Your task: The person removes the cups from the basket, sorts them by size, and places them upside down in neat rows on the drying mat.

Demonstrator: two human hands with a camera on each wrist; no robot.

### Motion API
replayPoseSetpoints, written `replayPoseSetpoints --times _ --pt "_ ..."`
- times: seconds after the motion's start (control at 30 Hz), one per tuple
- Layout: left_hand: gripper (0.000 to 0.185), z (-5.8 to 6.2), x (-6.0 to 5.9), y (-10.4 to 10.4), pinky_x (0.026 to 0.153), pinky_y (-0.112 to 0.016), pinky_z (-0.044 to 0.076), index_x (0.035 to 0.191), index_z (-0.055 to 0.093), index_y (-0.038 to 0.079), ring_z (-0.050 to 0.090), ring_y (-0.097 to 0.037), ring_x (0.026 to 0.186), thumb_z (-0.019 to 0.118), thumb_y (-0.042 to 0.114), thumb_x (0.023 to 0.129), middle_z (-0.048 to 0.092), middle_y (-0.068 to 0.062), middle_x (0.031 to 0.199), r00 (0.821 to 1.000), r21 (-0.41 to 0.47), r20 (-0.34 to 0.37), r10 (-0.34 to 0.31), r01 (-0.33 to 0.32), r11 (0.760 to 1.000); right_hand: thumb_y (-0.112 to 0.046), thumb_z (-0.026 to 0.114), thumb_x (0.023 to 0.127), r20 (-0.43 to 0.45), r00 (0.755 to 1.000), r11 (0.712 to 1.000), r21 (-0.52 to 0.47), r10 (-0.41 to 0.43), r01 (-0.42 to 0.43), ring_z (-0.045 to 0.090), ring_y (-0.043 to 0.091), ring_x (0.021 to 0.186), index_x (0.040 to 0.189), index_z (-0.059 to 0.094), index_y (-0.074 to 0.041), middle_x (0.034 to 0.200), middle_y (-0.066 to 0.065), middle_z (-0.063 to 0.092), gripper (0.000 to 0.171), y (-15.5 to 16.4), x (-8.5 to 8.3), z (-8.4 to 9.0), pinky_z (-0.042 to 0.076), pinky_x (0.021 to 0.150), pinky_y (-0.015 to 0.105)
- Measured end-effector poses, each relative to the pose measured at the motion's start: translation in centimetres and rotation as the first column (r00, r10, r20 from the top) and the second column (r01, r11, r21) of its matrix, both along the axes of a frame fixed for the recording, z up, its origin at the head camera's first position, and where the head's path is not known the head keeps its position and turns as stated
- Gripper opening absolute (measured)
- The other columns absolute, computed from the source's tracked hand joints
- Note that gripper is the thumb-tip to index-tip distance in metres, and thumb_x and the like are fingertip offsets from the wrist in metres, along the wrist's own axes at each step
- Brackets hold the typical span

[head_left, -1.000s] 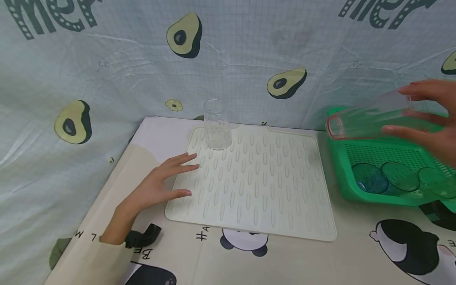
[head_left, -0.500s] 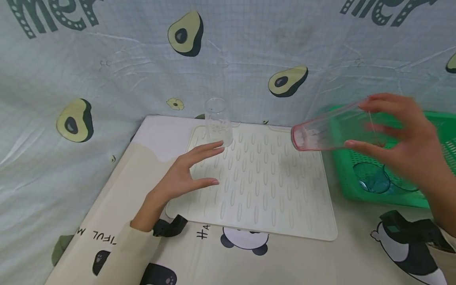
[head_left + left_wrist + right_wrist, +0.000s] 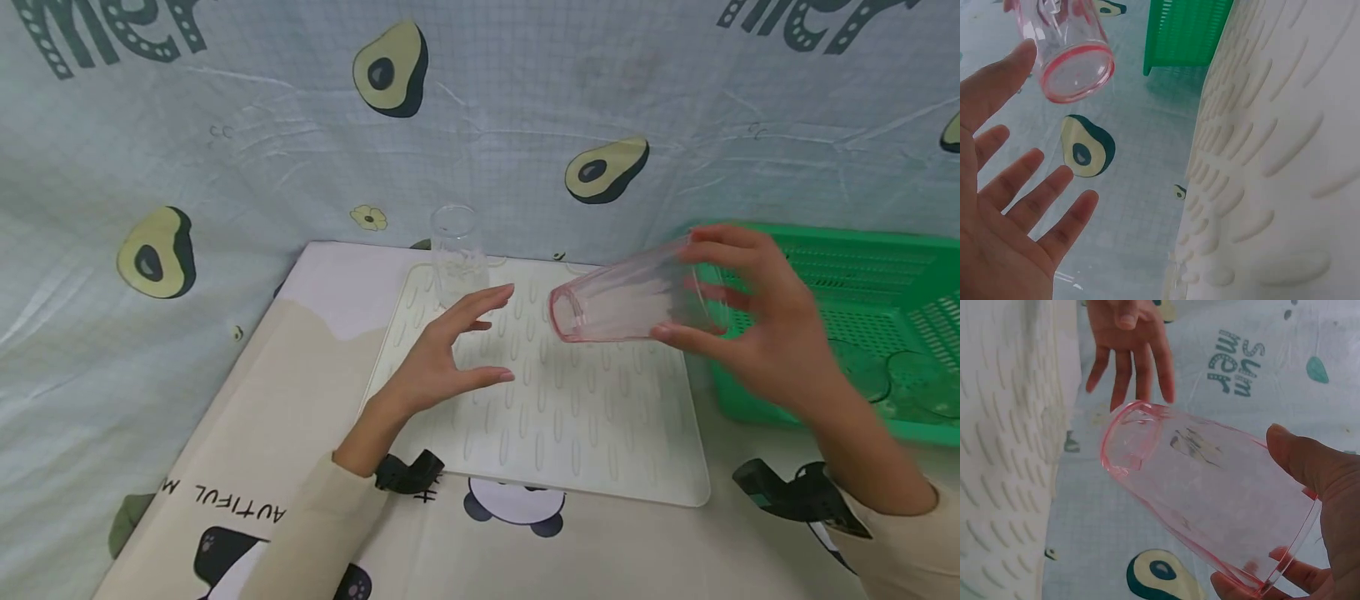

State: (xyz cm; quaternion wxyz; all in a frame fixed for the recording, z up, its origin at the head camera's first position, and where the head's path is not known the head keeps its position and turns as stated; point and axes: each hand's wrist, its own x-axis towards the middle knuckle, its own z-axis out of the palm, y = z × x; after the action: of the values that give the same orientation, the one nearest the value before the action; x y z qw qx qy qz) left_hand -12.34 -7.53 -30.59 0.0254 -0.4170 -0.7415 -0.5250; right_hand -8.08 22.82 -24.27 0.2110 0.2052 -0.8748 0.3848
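Our right hand (image 3: pixel 757 333) has its grip clamped on the base end of a pink-tinted clear plastic cup (image 3: pixel 626 298), thumb under and fingers over, holding it on its side in the air above the cream ribbed drying mat (image 3: pixel 570 433) with its mouth turned toward our left hand (image 3: pixel 450 358). That left hand hovers over the mat with its grip apart, fingers spread and relaxed, near the cup's rim but not touching it. We judge the hold a shallow one: only the fingertips catch the far end of a smooth, light cup, so it could swivel or slip out and drop onto the mat, and a reaching hand might knock the small clear glass (image 3: pixel 455 250) standing upright at the mat's back edge. Counting outward, we see one pink cup, one clear glass, one mat on the tabletop (image 3: pixel 300 375), and one green slotted basket (image 3: pixel 847 267) just right of the mat. In the basket lie at least two round greenish pieces (image 3: pixel 903 379), though blur keeps us from a sure count.
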Motion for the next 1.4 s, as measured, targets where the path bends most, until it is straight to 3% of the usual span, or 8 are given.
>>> replayPoseSetpoints --times 0.4,0.63,0.8,0.9,0.97,1.1,1.2,1.4 --pt "0.086 -0.6 0.2 1.6 0.088 -0.04 0.041 0.139 0.025 0.002 0.04 -0.022 0.117 0.075 0.004 0.069 0.037 -0.012 0.136 0.995 -0.019 0.095 0.023 -0.021 1.0 0.007 0.08 0.057 -0.014 0.993 0.991 -0.053 0.118 -0.119 0.039 0.015 0.114 0.115 0.055 -0.002 0.125 0.011 0.043 0.064 -4.5 0.5 0.7 0.044 0.081 0.019" --pt "0.078 -2.8 -1.1 1.1 0.09 -0.035 0.041 0.139 0.032 0.018 0.045 -0.012 0.113 0.074 0.012 0.072 0.045 0.003 0.13 0.98 0.014 0.191 0.059 -0.063 0.998 0.008 0.079 0.057 -0.015 0.988 0.986 -0.052 0.156 -0.157 0.038 0.017 0.115 0.116 0.053 -0.001 0.126 0.012 0.041 0.065 -5.3 0.3 0.4 0.045 0.083 0.022" --pt "0.068 -1.5 -0.3 0.8 0.088 -0.036 0.043 0.133 0.042 0.012 0.052 -0.015 0.106 0.074 0.007 0.072 0.05 -0.002 0.123 0.952 0.032 0.301 0.059 -0.072 0.997 0.007 0.08 0.056 -0.018 0.983 0.983 -0.011 0.184 -0.185 0.038 0.018 0.114 0.116 0.051 0.0 0.124 0.013 0.041 0.067 -5.4 0.2 0.5 0.043 0.087 0.027" --pt "0.068 -1.1 -0.1 0.5 0.086 -0.033 0.044 0.131 0.044 0.007 0.053 -0.016 0.104 0.074 0.003 0.07 0.051 -0.005 0.122 0.952 0.043 0.302 0.054 -0.07 0.997 0.006 0.081 0.054 -0.034 0.975 0.975 0.044 0.22 -0.218 0.039 0.019 0.111 0.115 0.048 0.002 0.121 0.015 0.042 0.07 -5.2 0.1 0.7 0.041 0.09 0.036" --pt "0.068 -0.8 -0.2 0.4 0.087 -0.032 0.044 0.13 0.044 0.005 0.054 -0.016 0.103 0.074 0.0 0.069 0.051 -0.006 0.121 0.956 0.049 0.291 0.05 -0.067 0.997 0.004 0.082 0.052 -0.05 0.966 0.965 0.083 0.255 -0.25 0.04 0.02 0.108 0.116 0.045 0.003 0.119 0.016 0.042 0.074 -4.9 -0.1 0.7 0.041 0.09 0.039" --pt "0.068 -0.1 -0.4 0.0 0.088 -0.033 0.043 0.128 0.046 0.004 0.055 -0.016 0.102 0.075 -0.001 0.067 0.052 -0.008 0.12 0.966 0.056 0.257 0.041 -0.057 0.997 -0.007 0.085 0.053 -0.075 0.949 0.939 0.188 0.306 -0.288 0.039 0.02 0.106 0.122 0.043 -0.001 0.119 0.014 0.042 0.081 -4.0 -0.9 0.4 0.04 0.089 0.029" --pt "0.068 0.7 -0.6 -0.3 0.088 -0.034 0.043 0.127 0.047 0.002 0.055 -0.017 0.101 0.076 -0.002 0.066 0.053 -0.01 0.119 0.977 0.057 0.212 0.037 -0.05 0.997 -0.02 0.084 0.057 -0.074 0.949 0.918 0.285 0.307 -0.275 0.04 0.019 0.109 0.126 0.045 -0.009 0.122 0.01 0.04 0.08 -3.3 -1.4 -0.1 0.042 0.083 0.026" --pt "0.066 2.6 -0.7 -0.9 0.088 -0.035 0.044 0.123 0.048 -0.003 0.054 -0.019 0.101 0.077 -0.004 0.063 0.054 -0.012 0.116 0.992 0.042 0.126 0.015 -0.021 0.999 -0.042 0.076 0.065 -0.064 0.955 0.863 0.449 0.288 -0.23 0.045 0.02 0.104 0.132 0.041 -0.024 0.124 0.006 0.039 0.077 -2.7 -1.6 -1.1 0.049 0.073 0.035"
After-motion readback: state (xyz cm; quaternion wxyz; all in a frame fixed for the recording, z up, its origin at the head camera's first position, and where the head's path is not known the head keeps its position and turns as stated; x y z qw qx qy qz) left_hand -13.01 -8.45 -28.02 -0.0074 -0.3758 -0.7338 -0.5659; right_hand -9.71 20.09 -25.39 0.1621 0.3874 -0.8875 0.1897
